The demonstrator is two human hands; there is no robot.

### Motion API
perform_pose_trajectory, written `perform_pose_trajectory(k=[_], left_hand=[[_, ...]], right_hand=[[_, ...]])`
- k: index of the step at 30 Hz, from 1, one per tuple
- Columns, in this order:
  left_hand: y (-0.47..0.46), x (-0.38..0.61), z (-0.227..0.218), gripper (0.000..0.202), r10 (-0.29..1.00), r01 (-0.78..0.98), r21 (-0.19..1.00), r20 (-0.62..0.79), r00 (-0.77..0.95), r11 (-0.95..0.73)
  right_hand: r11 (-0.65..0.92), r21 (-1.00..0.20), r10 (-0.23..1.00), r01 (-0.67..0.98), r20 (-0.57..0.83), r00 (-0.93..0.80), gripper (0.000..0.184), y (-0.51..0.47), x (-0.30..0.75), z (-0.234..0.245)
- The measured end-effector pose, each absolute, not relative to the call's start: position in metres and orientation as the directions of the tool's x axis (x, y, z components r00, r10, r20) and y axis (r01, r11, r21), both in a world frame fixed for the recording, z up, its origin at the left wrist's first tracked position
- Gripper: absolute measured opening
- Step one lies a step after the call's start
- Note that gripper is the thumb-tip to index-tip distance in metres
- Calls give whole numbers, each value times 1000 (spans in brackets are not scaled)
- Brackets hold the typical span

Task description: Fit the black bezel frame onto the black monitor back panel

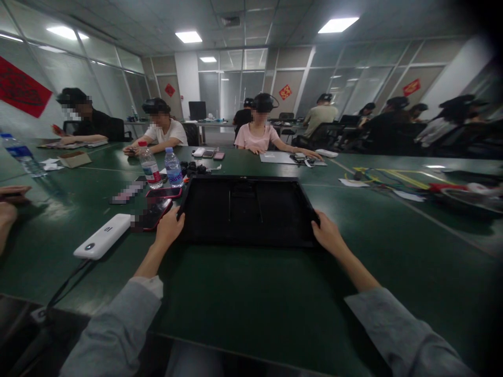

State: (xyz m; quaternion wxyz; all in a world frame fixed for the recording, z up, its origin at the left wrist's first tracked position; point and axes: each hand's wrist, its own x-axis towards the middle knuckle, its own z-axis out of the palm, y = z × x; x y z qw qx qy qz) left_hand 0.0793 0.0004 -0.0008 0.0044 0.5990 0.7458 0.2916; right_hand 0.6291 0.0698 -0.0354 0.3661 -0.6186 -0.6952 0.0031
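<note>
In front of me lies a black rectangular panel (243, 230) with a raised rim, like a shallow tray. Two thin, light rods run down its inner face, and a small pale mark sits at the middle of its far edge. My left hand (171, 228) grips the panel's left side, fingers wrapped at the rim. On the opposite side, my right hand (328, 233) holds the right edge in the same way. A phone (155, 214) with a red edge lies just beside my left hand.
A white power bank (104, 236) with a cable lies left. Two bottles, one red-capped (150, 166) and one blue-capped (173, 168), stand beyond the phones. Across the green table (251, 298), a person in pink (259, 137) touches a grey board (283, 157). Wires (387, 180) lie right; another person's hand (13, 195) is left.
</note>
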Motion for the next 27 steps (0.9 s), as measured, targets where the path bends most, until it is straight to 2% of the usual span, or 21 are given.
perform_pose_trajectory(k=[11,23,27], left_hand=[[-2,81,1,44,902,885,453,328,-280,110],[6,73,-18,46,897,747,660,279,-341,79],[7,70,-21,48,896,723,687,272,-350,74]], right_hand=[[243,-450,863,859,504,20,55,68,631,-37],[146,-425,849,894,518,107,55,55,624,-34],[109,-463,866,880,478,145,67,57,625,-35]])
